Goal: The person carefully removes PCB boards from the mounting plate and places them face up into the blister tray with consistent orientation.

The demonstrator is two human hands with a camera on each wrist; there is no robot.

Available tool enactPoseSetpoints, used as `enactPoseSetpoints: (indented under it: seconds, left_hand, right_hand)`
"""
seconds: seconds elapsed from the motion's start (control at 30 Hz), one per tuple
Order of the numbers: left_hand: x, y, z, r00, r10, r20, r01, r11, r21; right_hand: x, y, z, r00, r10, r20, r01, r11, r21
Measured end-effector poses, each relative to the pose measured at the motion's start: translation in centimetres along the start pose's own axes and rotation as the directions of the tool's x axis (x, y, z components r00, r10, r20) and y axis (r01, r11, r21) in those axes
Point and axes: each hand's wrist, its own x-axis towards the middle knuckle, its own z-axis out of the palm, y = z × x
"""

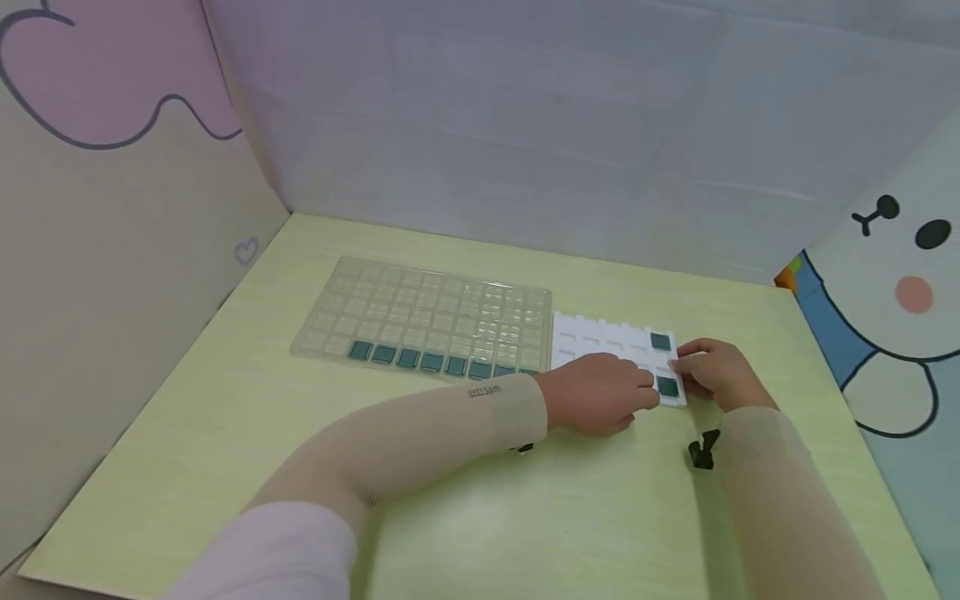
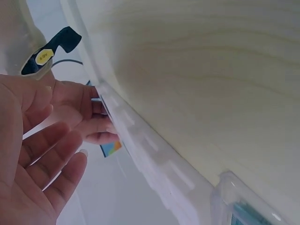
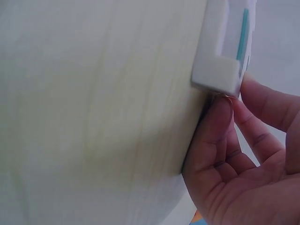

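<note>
A white compartment tray (image 1: pixel 590 327) lies on the table with dark green square tiles in its right column, one at the back (image 1: pixel 661 342) and one at the front (image 1: pixel 667 387). My left hand (image 1: pixel 600 392) is over the tray's front edge, its fingertips beside the front tile. In the left wrist view, the fingers (image 2: pixel 56 164) are loosely bent and nothing shows between them. With thumb and fingers, my right hand (image 1: pixel 718 377) holds the tray's right edge. The right wrist view shows fingertips (image 3: pixel 220 110) touching the tray's corner (image 3: pixel 220 75).
Left of the white tray lies a clear plastic tray (image 1: pixel 405 292) with many compartments; a row of green tiles (image 1: pixel 431 362) fills its front side, partly behind my left forearm. Upright panels (image 1: pixel 487 142) enclose the table's back and sides. Black clips (image 1: pixel 702 450) are on my wrists.
</note>
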Motion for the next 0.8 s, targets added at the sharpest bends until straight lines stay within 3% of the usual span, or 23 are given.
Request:
enactPoseSetpoints:
  seconds: [0.37,0.8]
  left_hand:
    - [3.2,0.1,0.8,0.999,-0.04,0.003,0.04,0.999,0.006]
    - [4.6,-0.2,0.9,0.996,-0.076,-0.035,0.075,0.997,-0.03]
  right_hand:
    - [-0.3,0.1,-0.2,0.999,-0.038,0.003,0.038,0.999,-0.018]
    - [0.1,0.1,-0.5,0.998,-0.052,0.029,0.053,0.998,-0.036]
